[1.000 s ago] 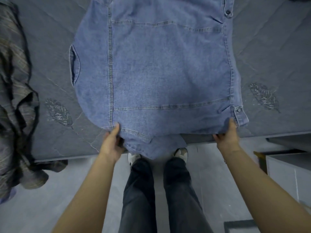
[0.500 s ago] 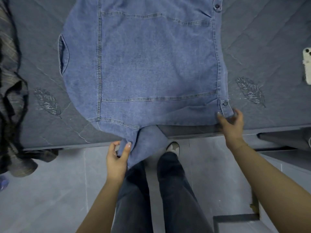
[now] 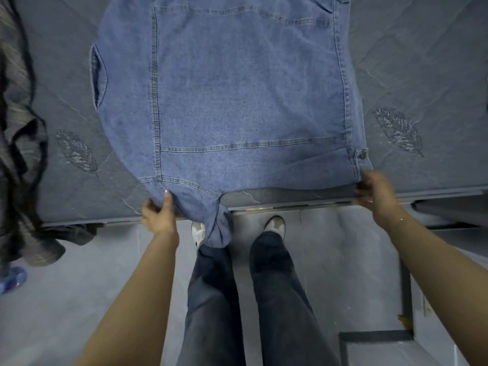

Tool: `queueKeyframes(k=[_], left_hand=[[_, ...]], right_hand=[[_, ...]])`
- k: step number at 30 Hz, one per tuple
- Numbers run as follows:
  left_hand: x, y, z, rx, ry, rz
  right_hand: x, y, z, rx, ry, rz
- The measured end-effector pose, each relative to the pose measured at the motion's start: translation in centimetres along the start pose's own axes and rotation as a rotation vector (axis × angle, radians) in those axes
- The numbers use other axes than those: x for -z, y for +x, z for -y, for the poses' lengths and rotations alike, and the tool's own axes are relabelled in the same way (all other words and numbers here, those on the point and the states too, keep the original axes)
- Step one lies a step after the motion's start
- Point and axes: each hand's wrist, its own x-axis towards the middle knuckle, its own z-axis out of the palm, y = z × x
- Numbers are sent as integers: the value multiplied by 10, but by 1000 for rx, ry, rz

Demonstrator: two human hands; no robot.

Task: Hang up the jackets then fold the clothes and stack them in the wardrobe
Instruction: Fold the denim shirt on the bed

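One blue denim jacket with stitched seams lies flat on the grey quilted bedcover. The left hand pinches its hem; the right hand grips its buttoned corner. One striped garment lies crumpled beside it.

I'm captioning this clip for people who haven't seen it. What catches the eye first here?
A big blue denim jacket spread flat across the grey quilted bed fills the upper middle. The left hand and right hand grip its near hem corners at the bed's edge. A striped garment lies crumpled at far left.
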Motion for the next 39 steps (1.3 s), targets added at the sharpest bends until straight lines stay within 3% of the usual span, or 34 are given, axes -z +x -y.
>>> queueKeyframes(k=[3,4,6,8,11,16,20,24,27,30,39], left_hand=[[0,18,-6,-5,294,-83],[1,22,-7,-56,289,-42],[8,24,-8,-143,63,53],[21,25,-7,-132,-109,74],[30,26,3,-48,-140,153],[29,27,0,31,-175,346],[40,25,1,31,-42,534],[40,10,-16,-92,-122,401],[42,-9,-41,-111,-240,277],[44,-20,-77,-103,-341,207],[-15,7,-228,-16,-525,189]], right_hand=[[-13,5,7,-1,-9,22],[-14,4,8,40,3,36],[-6,6,6,108,51,36],[6,6,4,109,116,-3],[8,1,3,61,222,-34],[-34,-15,-11,-120,627,-57],[-79,-36,-17,-166,650,1],[-101,-40,-8,-155,687,-298],[-106,-54,21,-175,951,-322],[-95,-66,51,-54,791,-479],[-104,-47,171,29,866,-141]])
